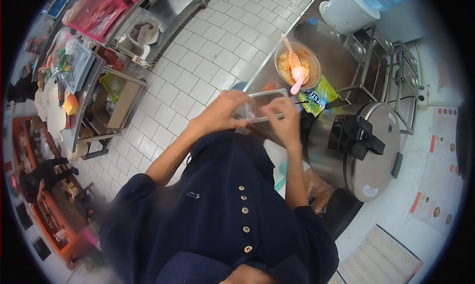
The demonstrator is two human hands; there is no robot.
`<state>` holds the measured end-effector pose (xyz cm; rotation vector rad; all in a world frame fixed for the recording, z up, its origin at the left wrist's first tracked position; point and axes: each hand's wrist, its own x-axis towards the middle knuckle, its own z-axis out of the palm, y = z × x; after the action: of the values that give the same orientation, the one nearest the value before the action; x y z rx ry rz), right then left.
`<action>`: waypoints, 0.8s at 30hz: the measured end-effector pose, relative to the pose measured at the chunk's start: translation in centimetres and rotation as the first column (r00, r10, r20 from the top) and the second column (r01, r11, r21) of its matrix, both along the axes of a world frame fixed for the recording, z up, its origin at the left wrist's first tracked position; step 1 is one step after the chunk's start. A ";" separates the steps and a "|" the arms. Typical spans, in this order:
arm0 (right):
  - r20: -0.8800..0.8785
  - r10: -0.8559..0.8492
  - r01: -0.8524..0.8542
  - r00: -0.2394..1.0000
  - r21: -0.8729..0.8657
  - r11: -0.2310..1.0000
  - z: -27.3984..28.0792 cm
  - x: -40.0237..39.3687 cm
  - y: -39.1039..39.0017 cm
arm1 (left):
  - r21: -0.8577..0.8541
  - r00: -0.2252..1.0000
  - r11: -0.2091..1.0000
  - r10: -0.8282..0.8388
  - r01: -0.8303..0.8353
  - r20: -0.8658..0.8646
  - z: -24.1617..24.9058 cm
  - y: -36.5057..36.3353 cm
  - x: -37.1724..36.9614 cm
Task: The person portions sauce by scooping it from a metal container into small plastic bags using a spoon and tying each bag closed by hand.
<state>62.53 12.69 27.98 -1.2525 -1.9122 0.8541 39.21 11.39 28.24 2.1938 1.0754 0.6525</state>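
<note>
Both hands, left hand and right hand, hold a clear plastic container in a narrow fingertip grip; a loosened grip could drop it onto the tabletop beneath.

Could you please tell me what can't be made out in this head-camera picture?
- Clear container, head view: the left hand and right hand cover both its ends; whether anything is inside is unclear.
- Bowl: the food is too small to identify; the pink spoon covers part of it.
- Green packet: partly behind the rice cooker, print too small.
- Wall sheets: blurred, cut by the edge.
</note>
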 end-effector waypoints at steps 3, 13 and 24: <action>0.431 -0.190 0.060 0.882 0.297 0.953 -3.3 4.9 3.9 | -0.225 0.958 0.960 0.212 -0.167 0.194 -2.8 0.5 -1.7; 0.857 0.207 -0.149 0.472 -0.153 0.977 -6.8 6.2 5.7 | -0.892 0.587 0.425 0.688 0.151 0.427 -12.0 -1.6 1.4; 0.808 0.115 -0.285 0.578 0.068 0.956 -7.0 3.9 3.1 | -0.863 0.458 0.361 0.738 0.354 0.496 -13.9 -1.1 1.4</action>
<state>66.46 15.79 20.95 -1.4461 -2.8199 0.1403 40.61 10.33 14.39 0.4173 0.7904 0.8476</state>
